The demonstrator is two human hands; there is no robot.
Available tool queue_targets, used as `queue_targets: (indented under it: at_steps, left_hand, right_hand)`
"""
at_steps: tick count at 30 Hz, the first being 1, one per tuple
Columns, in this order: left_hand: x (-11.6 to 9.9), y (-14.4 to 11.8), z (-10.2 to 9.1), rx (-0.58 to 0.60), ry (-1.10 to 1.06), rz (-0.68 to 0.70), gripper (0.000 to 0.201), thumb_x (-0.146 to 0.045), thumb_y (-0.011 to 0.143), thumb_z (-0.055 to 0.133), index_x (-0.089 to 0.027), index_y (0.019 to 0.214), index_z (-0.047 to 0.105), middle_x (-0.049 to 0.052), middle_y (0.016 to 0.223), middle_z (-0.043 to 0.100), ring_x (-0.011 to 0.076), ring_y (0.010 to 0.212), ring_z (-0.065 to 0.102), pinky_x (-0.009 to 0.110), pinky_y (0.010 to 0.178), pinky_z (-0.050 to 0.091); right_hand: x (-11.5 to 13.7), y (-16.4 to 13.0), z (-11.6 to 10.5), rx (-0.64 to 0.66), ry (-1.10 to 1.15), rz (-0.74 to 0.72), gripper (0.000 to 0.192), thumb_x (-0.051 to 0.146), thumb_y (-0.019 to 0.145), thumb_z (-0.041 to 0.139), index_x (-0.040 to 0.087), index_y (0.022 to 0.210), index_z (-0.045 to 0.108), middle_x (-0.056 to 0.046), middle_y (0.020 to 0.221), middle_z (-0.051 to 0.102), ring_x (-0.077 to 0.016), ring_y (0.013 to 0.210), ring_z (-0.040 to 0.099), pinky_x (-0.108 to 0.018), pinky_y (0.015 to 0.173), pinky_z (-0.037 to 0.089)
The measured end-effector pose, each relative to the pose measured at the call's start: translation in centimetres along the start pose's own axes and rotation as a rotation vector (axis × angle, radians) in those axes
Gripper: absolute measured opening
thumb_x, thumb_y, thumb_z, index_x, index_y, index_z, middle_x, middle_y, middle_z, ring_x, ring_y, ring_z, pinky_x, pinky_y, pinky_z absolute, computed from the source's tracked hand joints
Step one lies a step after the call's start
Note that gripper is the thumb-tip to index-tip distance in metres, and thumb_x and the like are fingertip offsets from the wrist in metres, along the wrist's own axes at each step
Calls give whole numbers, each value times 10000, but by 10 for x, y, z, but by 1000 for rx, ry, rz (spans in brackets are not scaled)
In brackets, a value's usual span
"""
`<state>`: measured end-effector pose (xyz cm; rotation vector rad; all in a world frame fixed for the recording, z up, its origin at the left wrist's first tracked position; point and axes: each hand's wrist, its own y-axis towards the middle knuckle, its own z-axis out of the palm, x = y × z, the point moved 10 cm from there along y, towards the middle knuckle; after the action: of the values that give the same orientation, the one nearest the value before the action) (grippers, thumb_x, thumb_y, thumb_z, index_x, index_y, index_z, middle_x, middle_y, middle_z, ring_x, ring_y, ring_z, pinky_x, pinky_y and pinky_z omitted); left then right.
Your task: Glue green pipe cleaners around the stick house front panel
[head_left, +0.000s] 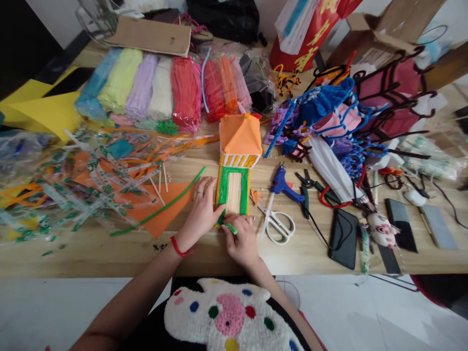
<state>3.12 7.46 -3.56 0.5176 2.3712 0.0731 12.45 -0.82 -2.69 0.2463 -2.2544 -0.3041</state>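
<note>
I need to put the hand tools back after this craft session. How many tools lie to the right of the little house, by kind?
Glue gun, blue: 1
Scissors, white handles: 1
Pliers, dark handles: 1
Total: 3

All three lie on the wooden table, right of the orange-roofed house. Neither hand touches them; the left hand and right hand are at the house's base.

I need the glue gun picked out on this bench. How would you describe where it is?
Start at the little house with the orange roof in the middle of the wooden table. Just right of its green-framed door lies the glue gun, above the white-handled scissors. It is the only solid blue tool there; the pliers beside it have dark handles.
</note>
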Motion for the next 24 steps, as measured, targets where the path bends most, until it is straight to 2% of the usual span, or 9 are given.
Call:
queue_targets:
  at_steps: [4, 11, 14, 18, 24]
  left_hand:
    - [-1, 2, -2, 8, 9, 0, 780, -166, 770, 636, -200, 1400, 178, 193, 1403, 323, 333, 1387, 233, 539, 1109, 287]
    - [6, 1, 1, 42, 4, -8, 829, -252, 756, 689, -205, 1409, 180, 196, 1402, 320, 350, 1379, 244, 555, 1104, 277]
    - [6, -2, 2, 46, -8, -7, 770, -234, 793, 648, -206, 1411, 189, 192, 1408, 318, 329, 1386, 238, 532, 1110, 285]
    - [5, -3, -5, -8, -4, -18, 643, -228, 851, 565, -221, 1400, 230, 187, 1404, 332, 323, 1386, 250, 552, 1096, 298]
    - [1, -6, -13, -39, 48, -21, 644, -266, 818, 628, -227, 1367, 295, 175, 1404, 318, 361, 1407, 168, 590, 1092, 287]
  right_hand:
    - [5, -2, -4, -17, -15, -16, 132, 121, 844, 508, 216, 904, 577, -54, 867, 669, -209, 935, 604, -379, 809, 424]
    - [6, -5, -8, -19, -90, 31, 91, 163, 852, 552, 226, 896, 601, -30, 831, 682, -224, 916, 565, -405, 831, 387]
    - [5, -6, -7, -16, -102, 30, 86, 161, 853, 556, 224, 889, 603, -28, 818, 677, -221, 895, 559, -396, 814, 383]
    - [3, -6, -6, -16, -99, 31, 82, 167, 855, 559, 224, 890, 606, -33, 812, 671, -219, 881, 560, -386, 787, 385]
    - [2, -6, -6, -20, -87, 39, 74, 174, 862, 554, 226, 876, 605, -24, 790, 664, -210, 855, 565, -376, 772, 384]
